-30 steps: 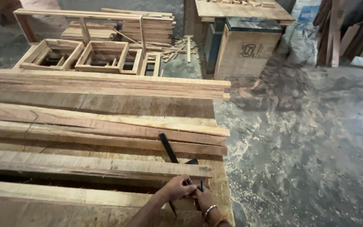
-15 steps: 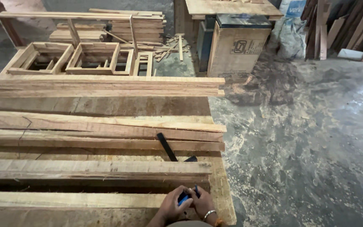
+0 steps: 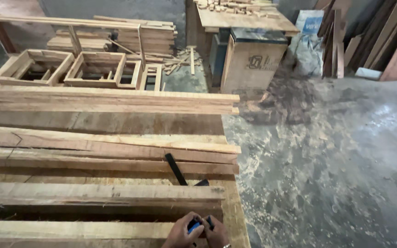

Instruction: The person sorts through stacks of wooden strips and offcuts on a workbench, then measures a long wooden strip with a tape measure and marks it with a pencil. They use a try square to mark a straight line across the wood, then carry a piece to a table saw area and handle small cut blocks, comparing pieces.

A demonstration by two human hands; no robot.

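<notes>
Both hands were down at the bottom edge of the shot, bunched up together over a small blue thing [image 3: 194, 226]. The left hand [image 3: 180, 234] had its fingers curled round one side of it and the right hand [image 3: 216, 233] pinched the other side, so both were closed on it. Only a sliver of blue showed between the fingers, so I couldn't tell what it actually was.

The hands sat over the near plank [image 3: 74, 229], close to its right end. Just past them was another plank [image 3: 97, 195] lying crosswise, with a dark gap between the two. A black square [image 3: 176, 169] poked out at a slant from under the next boards [image 3: 106, 151], its short leg showing near the plank's end. More long boards were stacked further back, all running left to right across the bench [image 3: 233, 216].

Beyond the stack, on the floor, were some open wooden frames [image 3: 93, 69] side by side, and a pile of lumber [image 3: 157, 41] behind them. To the right stood a plywood box [image 3: 253, 66] with offcuts on a top above it. The concrete floor [image 3: 327, 160] had sawdust all over it.
</notes>
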